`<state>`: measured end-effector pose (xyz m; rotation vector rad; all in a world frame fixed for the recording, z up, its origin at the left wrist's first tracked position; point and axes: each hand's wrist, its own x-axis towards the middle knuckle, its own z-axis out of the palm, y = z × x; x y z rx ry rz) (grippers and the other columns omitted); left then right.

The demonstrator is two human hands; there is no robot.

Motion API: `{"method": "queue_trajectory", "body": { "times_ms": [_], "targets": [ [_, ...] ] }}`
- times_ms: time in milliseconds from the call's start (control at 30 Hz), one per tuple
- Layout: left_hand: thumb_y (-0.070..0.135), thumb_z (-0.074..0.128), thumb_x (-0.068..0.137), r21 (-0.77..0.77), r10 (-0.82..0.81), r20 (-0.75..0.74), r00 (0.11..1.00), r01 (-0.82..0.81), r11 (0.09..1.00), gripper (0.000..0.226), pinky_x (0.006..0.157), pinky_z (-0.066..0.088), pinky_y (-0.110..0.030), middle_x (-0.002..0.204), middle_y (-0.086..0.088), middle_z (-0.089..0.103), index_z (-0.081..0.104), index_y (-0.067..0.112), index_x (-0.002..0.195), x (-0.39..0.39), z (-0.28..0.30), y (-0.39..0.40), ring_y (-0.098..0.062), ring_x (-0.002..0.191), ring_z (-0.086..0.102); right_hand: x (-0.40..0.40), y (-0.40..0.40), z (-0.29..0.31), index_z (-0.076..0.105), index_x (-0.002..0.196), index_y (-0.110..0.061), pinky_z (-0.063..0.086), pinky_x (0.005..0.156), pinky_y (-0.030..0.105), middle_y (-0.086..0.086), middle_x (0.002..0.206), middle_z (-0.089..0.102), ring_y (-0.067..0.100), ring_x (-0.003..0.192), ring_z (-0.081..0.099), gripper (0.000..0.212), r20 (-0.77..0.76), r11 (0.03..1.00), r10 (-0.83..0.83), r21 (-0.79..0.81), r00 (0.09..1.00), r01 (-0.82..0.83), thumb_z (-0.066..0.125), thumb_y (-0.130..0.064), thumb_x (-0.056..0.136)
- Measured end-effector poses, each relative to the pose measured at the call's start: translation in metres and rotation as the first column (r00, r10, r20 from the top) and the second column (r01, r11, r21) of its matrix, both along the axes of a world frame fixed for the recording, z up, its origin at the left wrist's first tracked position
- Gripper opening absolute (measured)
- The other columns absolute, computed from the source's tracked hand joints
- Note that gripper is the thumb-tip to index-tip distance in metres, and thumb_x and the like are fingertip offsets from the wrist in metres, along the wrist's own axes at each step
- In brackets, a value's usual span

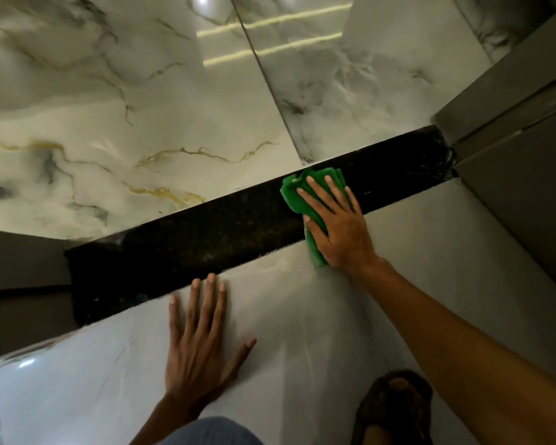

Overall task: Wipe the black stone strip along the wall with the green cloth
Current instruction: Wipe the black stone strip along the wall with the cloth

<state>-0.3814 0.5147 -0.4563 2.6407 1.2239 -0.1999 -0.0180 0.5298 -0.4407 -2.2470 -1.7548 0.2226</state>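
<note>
- The right hand (337, 226) lies flat, fingers spread, pressing the green cloth (315, 191) down onto the black stone strip (206, 232) — no pinch here, just palm and fingers bearing on the fabric.
- The cloth sits bunched toward the right end of the strip; its upper part lies on the black stone up near the marble wall (142, 123), and its lower end hangs over onto the pale floor tile (302, 316).
- The left hand (203, 335) holds nothing: it is splayed palm-down on the floor tile just below the strip, fingertips close to the stone's edge, and looks like a brace for the lean.
- A sandalled foot (395, 403) shows at the bottom edge, well clear of the cloth.
- Progress, as a judgement: the wipe is under way, not finished. Right of the cloth, a short stretch up to the grey corner panel (507, 101) carries pale streaks, wet or dusty, I cannot tell which.
- Left of the cloth runs the long stretch toward the far-left end; it shows faint specks, and whether it is already cleaned cannot be read from here.
- Likely left: the right corner and a full pass leftward.
</note>
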Motion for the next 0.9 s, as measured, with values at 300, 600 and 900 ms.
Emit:
{"method": "queue_trajectory", "body": {
  "times_ms": [300, 600, 900],
  "targets": [
    [0.086, 0.034, 0.102, 0.063, -0.146, 0.039, 0.988, 0.144, 0.988, 0.112, 0.141, 0.005, -0.063, 0.190, -0.014, 0.010, 0.013, 0.009, 0.180, 0.015, -0.010, 0.001, -0.032, 0.177, 0.003, 0.095, -0.004, 0.003, 0.036, 0.170, -0.036, 0.009, 0.141, 0.054, -0.009, 0.183, 0.025, 0.022, 0.173, 0.013, 0.060, -0.048, 0.935, -0.354, -0.039, 0.934, 0.353, 0.039, -0.046, 0.111],
    [0.090, 0.047, 0.096, 0.060, -0.307, 0.064, 0.950, 0.303, 0.951, 0.120, 0.140, 0.009, -0.064, 0.190, -0.013, 0.013, 0.023, 0.006, 0.178, 0.050, -0.010, 0.000, -0.035, 0.176, 0.011, 0.173, 0.012, 0.007, 0.029, 0.174, -0.028, 0.012, 0.141, 0.049, -0.001, 0.185, 0.018, 0.028, 0.173, 0.010, 0.058, -0.024, 0.694, -0.720, -0.067, 0.694, 0.717, 0.037, -0.037, 0.117],
    [0.089, 0.039, 0.099, 0.070, -0.336, 0.042, 0.941, 0.333, 0.940, 0.114, 0.131, 0.023, -0.070, 0.186, -0.018, 0.026, 0.036, 0.003, 0.173, 0.069, -0.001, 0.004, -0.037, 0.174, 0.015, 0.166, 0.031, 0.003, 0.029, 0.174, -0.026, 0.014, 0.140, 0.045, -0.001, 0.185, 0.017, 0.024, 0.173, 0.011, 0.058, -0.083, 0.499, -0.865, -0.060, 0.494, 0.864, 0.034, -0.037, 0.117]
  ]
}}
